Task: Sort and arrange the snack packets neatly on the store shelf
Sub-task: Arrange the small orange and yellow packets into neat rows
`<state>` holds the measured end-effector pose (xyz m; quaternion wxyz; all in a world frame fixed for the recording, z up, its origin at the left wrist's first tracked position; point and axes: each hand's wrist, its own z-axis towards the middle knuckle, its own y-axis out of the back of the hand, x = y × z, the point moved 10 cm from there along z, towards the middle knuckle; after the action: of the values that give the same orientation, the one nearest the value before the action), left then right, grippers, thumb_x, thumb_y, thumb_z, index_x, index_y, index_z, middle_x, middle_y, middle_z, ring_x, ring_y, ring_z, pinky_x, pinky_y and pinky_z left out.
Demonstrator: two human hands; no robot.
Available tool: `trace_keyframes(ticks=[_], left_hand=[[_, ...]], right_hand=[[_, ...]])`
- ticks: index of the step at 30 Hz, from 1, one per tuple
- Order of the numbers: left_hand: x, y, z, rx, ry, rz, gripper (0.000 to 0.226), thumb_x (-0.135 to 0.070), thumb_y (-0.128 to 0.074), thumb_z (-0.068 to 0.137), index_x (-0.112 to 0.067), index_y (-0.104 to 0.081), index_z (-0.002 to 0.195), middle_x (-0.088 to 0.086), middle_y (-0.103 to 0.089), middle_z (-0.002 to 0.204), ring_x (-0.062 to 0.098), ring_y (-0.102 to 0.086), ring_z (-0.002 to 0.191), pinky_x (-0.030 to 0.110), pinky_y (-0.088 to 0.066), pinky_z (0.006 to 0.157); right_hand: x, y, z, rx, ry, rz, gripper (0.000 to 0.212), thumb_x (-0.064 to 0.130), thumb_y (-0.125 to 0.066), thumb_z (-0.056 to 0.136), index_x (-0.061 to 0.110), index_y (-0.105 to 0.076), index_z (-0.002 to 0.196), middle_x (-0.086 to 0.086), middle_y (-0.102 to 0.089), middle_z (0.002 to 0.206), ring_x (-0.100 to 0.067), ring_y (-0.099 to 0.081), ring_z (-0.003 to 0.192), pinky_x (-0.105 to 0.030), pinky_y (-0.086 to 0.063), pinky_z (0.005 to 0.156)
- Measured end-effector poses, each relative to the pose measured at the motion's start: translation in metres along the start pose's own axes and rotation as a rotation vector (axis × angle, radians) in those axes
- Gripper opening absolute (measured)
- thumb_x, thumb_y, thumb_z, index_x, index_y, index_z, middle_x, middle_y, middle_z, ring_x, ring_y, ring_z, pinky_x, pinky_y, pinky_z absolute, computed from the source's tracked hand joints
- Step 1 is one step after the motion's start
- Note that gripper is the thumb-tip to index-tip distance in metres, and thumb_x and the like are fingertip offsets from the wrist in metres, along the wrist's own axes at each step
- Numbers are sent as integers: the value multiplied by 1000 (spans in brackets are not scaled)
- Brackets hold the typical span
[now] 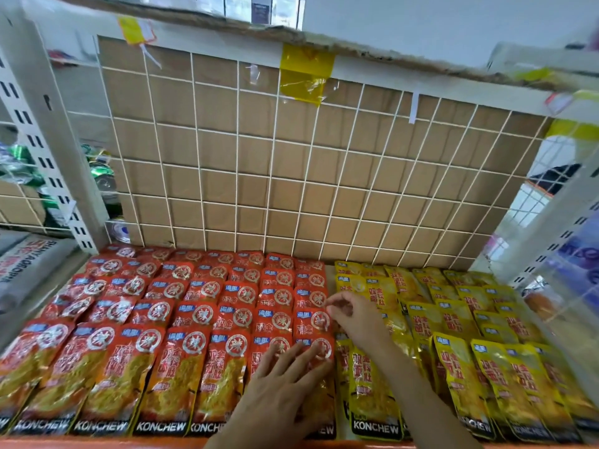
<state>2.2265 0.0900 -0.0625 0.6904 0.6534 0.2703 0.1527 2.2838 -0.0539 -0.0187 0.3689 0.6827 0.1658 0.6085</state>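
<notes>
1. The shelf (pixel 97 443) holds two blocks of overlapping rows: red snack packets (pixel 201 306) on the left and yellow snack packets (pixel 460 319) on the right.
2. The left hand (pixel 275 387) lies flat on the front red packets of the rightmost red column, its fingers (pixel 291 354) straight and spread.
3. The right hand (pixel 353 314) reaches further back to where red meets yellow. Its fingers (pixel 337 306) are curled at a red packet's edge, and I cannot tell whether they pinch it.
4. A white wire grid (pixel 291 163) backed by cardboard (pixel 220 140) closes the rear, with yellow tape (pixel 306 76) on its top rail.
5. A slotted white upright (pixel 48 157) stands at the left.
</notes>
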Motion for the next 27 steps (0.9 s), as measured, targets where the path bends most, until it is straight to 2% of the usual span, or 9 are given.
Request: trace_keyframes(ticks=[3, 7, 10, 13, 17, 20, 24, 25, 27], left_hand=[[0, 0, 0, -46, -16, -1, 64, -73, -31, 81, -41, -39, 136, -14, -48, 139, 6, -49, 123, 39, -14, 105], [0, 6, -2, -142, -25, -1, 56, -65, -37, 83, -40, -40, 133, -16, -49, 136, 6, -47, 123, 37, -16, 106], [-3, 12, 0, -184, -30, 10, 54, -59, -40, 81, -39, -43, 131, -15, -51, 135, 6, -50, 123, 35, -22, 105], [-9, 19, 6, -249, -34, -10, 48, -53, -39, 84, -35, -46, 129, -12, -50, 137, 7, -40, 128, 31, -19, 107], [-27, 24, 21, -277, -51, -26, 46, -51, -41, 82, -36, -46, 125, -12, -54, 132, 7, -40, 124, 28, -29, 104], [-41, 26, 31, -284, -59, -25, 44, -49, -42, 81, -36, -45, 123, -15, -56, 127, 5, -41, 121, 29, -32, 104], [-52, 28, 41, -278, -36, -11, 43, -51, -38, 81, -34, -45, 120, -15, -61, 120, 4, -46, 116, 28, -30, 100], [-53, 26, 43, -259, -30, -8, 43, -51, -38, 81, -34, -46, 120, -16, -61, 120, 4, -48, 115, 27, -30, 99], [-52, 22, 46, -212, -14, -13, 44, -51, -39, 82, -35, -46, 121, -17, -60, 121, 3, -53, 115, 27, -29, 100]], right_hand=[[2, 18, -9, -128, 54, -80, 15, 26, -59, 90, 21, -61, 103, 11, -58, 102, -3, -56, 86, -17, -48, 72], [-6, 36, -24, -178, 61, -134, 19, 26, -58, 90, 24, -59, 109, 18, -53, 105, 2, -50, 95, -3, -34, 70], [-15, 50, -37, -191, 70, -171, 19, 25, -58, 90, 24, -59, 109, 20, -54, 106, 0, -52, 100, -7, -35, 75], [-27, 55, -45, -133, 71, -266, 22, 28, -56, 91, 22, -59, 112, 10, -56, 116, -9, -54, 107, -23, -45, 87], [-39, 54, -48, -5, 104, -401, 33, 41, -47, 93, 22, -56, 120, 7, -52, 124, -12, -45, 121, -19, -31, 92], [-43, 51, -53, 75, 108, -453, 55, 60, -32, 88, 25, -52, 125, 9, -48, 129, -10, -37, 126, -22, -26, 102], [-42, 47, -55, 115, 167, -509, 113, 88, 9, 59, 24, -49, 131, 10, -45, 132, -10, -31, 128, -27, -24, 107], [-43, 45, -55, 134, 177, -522, 119, 87, 16, 54, 24, -49, 131, 9, -44, 133, -10, -30, 129, -28, -24, 107], [-44, 40, -55, 180, 185, -532, 119, 82, 16, 50, 24, -46, 133, 9, -41, 136, -11, -26, 132, -30, -23, 109]])
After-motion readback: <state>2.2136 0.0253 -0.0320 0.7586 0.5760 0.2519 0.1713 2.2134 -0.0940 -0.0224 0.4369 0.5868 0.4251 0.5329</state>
